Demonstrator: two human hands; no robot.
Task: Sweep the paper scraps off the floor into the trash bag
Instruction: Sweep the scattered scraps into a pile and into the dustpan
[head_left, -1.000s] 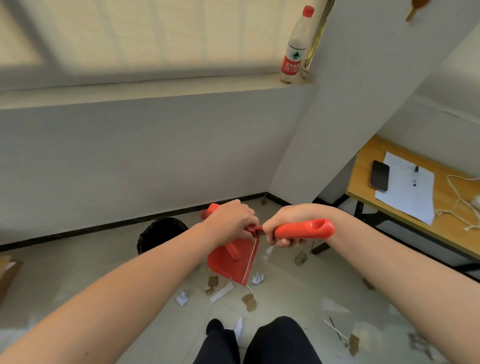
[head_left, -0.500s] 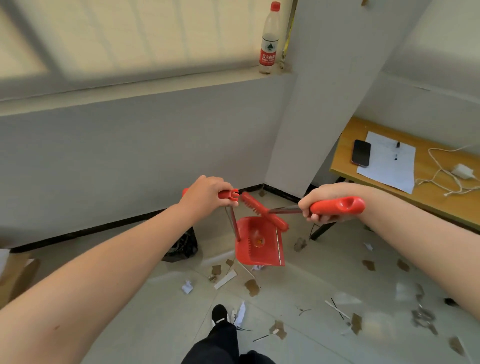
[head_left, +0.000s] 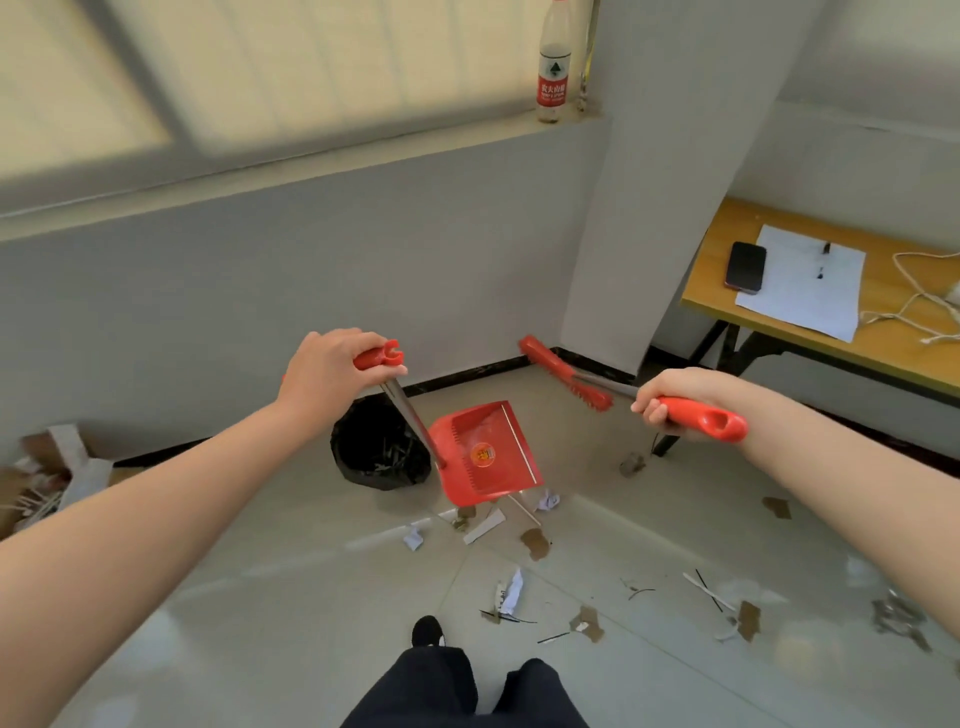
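Note:
My left hand (head_left: 332, 376) grips the red top of the dustpan's metal handle. The red dustpan (head_left: 485, 452) hangs below it, just above the floor, its pan holding nothing that I can see. My right hand (head_left: 670, 397) grips the red handle of the broom (head_left: 566, 373), whose red head is raised in the air and points toward the wall corner. An open black trash bag (head_left: 382, 449) sits on the floor against the wall, just left of the dustpan. White and brown paper scraps (head_left: 535, 543) lie scattered on the tiles under and to the right of the dustpan.
A wooden desk (head_left: 826, 343) stands at the right with a phone (head_left: 745, 265), a sheet of paper and a white cable on it. A plastic bottle (head_left: 553, 67) stands on the window ledge. Cardboard and a bag (head_left: 47, 467) lie at the left wall. My legs (head_left: 457, 686) show at the bottom.
My hands have drawn apart. The broom, clipped to the dustpan before, has come free and swung up to the right. The dustpan has dropped toward the floor beside the bag.

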